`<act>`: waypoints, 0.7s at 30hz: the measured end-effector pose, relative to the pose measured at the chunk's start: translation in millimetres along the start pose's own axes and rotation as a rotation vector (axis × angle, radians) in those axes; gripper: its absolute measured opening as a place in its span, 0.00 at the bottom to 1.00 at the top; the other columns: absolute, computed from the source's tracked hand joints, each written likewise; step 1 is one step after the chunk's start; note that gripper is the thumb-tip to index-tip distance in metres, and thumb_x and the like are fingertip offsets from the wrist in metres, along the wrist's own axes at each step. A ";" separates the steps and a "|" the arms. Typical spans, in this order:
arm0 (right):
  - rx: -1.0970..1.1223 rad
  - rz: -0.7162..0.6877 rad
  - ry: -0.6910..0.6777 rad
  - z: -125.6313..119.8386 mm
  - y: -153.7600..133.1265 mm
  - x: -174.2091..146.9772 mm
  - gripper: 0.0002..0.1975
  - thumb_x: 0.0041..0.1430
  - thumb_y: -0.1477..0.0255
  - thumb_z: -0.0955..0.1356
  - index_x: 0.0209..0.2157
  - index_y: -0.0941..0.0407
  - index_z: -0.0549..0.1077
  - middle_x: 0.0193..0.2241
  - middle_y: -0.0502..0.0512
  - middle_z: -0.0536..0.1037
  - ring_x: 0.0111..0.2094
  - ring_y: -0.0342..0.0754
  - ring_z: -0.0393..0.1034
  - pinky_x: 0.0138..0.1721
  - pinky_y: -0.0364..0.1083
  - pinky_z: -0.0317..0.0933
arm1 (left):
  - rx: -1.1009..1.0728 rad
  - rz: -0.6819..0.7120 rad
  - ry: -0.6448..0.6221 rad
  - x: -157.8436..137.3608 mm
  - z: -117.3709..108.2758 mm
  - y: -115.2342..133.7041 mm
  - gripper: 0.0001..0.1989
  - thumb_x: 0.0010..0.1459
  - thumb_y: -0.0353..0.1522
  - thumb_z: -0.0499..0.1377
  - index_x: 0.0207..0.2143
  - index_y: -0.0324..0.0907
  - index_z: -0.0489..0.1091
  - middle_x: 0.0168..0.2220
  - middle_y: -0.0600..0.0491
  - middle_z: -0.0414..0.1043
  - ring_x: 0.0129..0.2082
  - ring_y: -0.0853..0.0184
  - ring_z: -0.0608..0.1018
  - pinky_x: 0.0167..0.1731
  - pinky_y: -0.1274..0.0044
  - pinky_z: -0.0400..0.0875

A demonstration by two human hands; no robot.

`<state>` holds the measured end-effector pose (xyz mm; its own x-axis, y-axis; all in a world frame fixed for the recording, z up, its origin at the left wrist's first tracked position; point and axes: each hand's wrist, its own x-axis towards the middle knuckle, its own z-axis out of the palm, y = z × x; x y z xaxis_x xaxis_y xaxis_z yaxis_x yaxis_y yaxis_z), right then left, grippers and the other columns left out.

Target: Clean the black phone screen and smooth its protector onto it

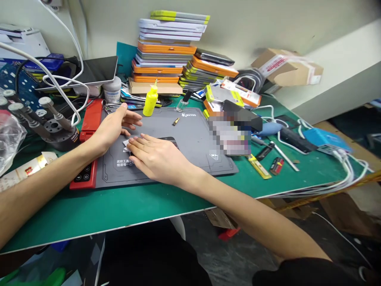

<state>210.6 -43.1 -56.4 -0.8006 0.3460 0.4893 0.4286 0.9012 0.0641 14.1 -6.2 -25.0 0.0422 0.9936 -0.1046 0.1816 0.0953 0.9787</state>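
My left hand (114, 124) hovers over the left part of a grey work mat (190, 125), its fingers apart and nothing in it. My right hand (159, 157) lies palm down across a flat dark device like a phone (170, 140), which it mostly covers. From under the right fingertips sticks a crumpled white wipe (125, 146), held against the device. Behind the hands stand a yellow squeeze bottle (150, 100) and a small clear bottle with a black cap (183, 102). A small brush head (176, 121) lies on the mat.
Stacked flat boxes (166, 47) rise along the wall. At the left are a red device (91, 119) and a tool stand (52, 123). A blurred-out item (230, 135), a battery (276, 166) and a blue box (327, 140) with cables occupy the right side of the green table (125, 214).
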 end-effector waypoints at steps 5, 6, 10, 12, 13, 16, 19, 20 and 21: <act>0.020 0.020 -0.013 2.8 11.6 1.5 0.24 0.82 0.70 0.59 0.60 0.69 0.80 0.59 0.65 0.80 0.60 0.58 0.79 0.68 0.55 0.70 | 0.025 0.017 0.025 0.5 -1.1 0.4 0.31 0.79 0.46 0.44 0.44 0.34 0.80 0.47 0.40 0.83 0.43 0.63 0.81 0.36 0.76 0.71; 0.018 0.036 -0.020 1.1 13.9 -1.9 0.24 0.82 0.71 0.59 0.60 0.70 0.80 0.60 0.65 0.80 0.61 0.58 0.79 0.68 0.56 0.70 | 0.031 0.025 0.026 0.3 -1.2 0.0 0.31 0.79 0.47 0.45 0.44 0.34 0.80 0.47 0.40 0.83 0.43 0.62 0.81 0.36 0.76 0.71; 0.012 0.102 -0.044 -10.8 26.4 -27.1 0.22 0.81 0.73 0.59 0.59 0.68 0.81 0.59 0.63 0.80 0.60 0.55 0.79 0.68 0.55 0.71 | 0.059 0.041 0.004 -0.3 -1.5 -2.5 0.31 0.79 0.47 0.44 0.45 0.35 0.80 0.49 0.40 0.83 0.44 0.62 0.82 0.36 0.76 0.70; -0.014 0.120 -0.039 -17.1 34.2 -43.4 0.21 0.81 0.73 0.60 0.59 0.67 0.81 0.60 0.61 0.80 0.60 0.54 0.79 0.68 0.54 0.71 | 0.060 0.052 -0.013 0.4 -1.9 -4.3 0.31 0.79 0.47 0.45 0.46 0.36 0.81 0.49 0.41 0.83 0.45 0.62 0.82 0.36 0.76 0.70; -0.025 0.131 -0.031 -19.5 38.1 -51.1 0.21 0.81 0.73 0.61 0.59 0.67 0.81 0.60 0.61 0.80 0.60 0.55 0.79 0.68 0.55 0.72 | 0.058 0.057 -0.020 1.1 -2.3 -5.3 0.31 0.78 0.48 0.46 0.46 0.36 0.82 0.49 0.41 0.83 0.45 0.61 0.82 0.36 0.76 0.70; -0.013 0.166 -0.018 -22.2 47.6 -65.3 0.20 0.80 0.73 0.62 0.59 0.67 0.81 0.59 0.62 0.81 0.59 0.56 0.80 0.66 0.56 0.74 | 0.058 0.066 -0.026 3.1 -3.6 -7.9 0.31 0.76 0.51 0.48 0.45 0.37 0.82 0.50 0.41 0.83 0.45 0.60 0.82 0.37 0.74 0.70; -0.007 0.176 -0.003 -16.9 47.4 -60.4 0.21 0.80 0.72 0.61 0.58 0.68 0.81 0.58 0.63 0.81 0.58 0.56 0.81 0.65 0.57 0.74 | 0.060 0.068 -0.025 3.3 -5.0 -8.9 0.34 0.74 0.56 0.50 0.45 0.38 0.82 0.51 0.40 0.83 0.46 0.59 0.82 0.38 0.74 0.71; -0.002 0.174 0.002 -13.9 44.0 -54.5 0.21 0.80 0.72 0.61 0.58 0.68 0.81 0.58 0.64 0.81 0.58 0.56 0.80 0.66 0.57 0.73 | 0.056 0.066 -0.025 2.8 -5.4 -8.6 0.34 0.72 0.58 0.50 0.45 0.38 0.81 0.51 0.40 0.82 0.46 0.59 0.82 0.37 0.74 0.71; 0.012 0.173 0.008 -10.6 38.7 -47.1 0.22 0.81 0.71 0.61 0.58 0.69 0.81 0.59 0.64 0.80 0.59 0.56 0.80 0.67 0.56 0.72 | 0.053 0.060 -0.019 2.1 -5.9 -7.9 0.35 0.71 0.58 0.51 0.45 0.38 0.81 0.51 0.39 0.82 0.46 0.59 0.82 0.37 0.74 0.71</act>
<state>269.3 -27.3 -67.7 -0.7119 0.4942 0.4990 0.5548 0.8314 -0.0319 7.0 -4.5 -31.9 0.0731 0.9961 -0.0499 0.2299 0.0319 0.9727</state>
